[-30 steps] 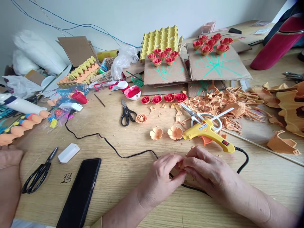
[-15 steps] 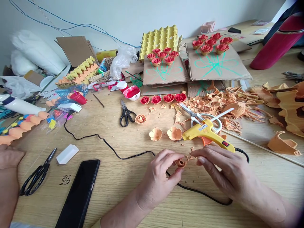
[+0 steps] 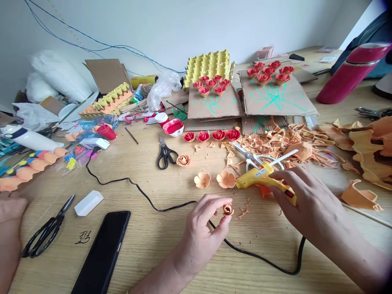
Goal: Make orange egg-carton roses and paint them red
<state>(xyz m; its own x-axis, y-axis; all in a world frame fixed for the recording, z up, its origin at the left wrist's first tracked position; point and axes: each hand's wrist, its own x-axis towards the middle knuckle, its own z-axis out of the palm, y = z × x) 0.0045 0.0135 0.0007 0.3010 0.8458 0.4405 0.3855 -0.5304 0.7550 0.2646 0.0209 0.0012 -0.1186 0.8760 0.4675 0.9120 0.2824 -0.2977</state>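
Observation:
Between thumb and fingertips, my left hand pinches a small orange rolled bud above the table. My right hand is around the handle of a yellow glue gun, whose nozzle points left. Just beyond the bud lie two open orange petal cups, one on the left and one on the right. An orange layered flower sits farther back beside black scissors. White-handled scissors lie behind the glue gun.
Red flowers stand in a row before cardboard sheets. Orange scraps are heaped at right. A black phone, white block, large scissors and another person's arm are at left. A black cord crosses the table.
My right hand has left the area beside the bud and closed on the glue gun's handle. My left hand has shifted slightly left with the bud. Small scraps now lie beside it.

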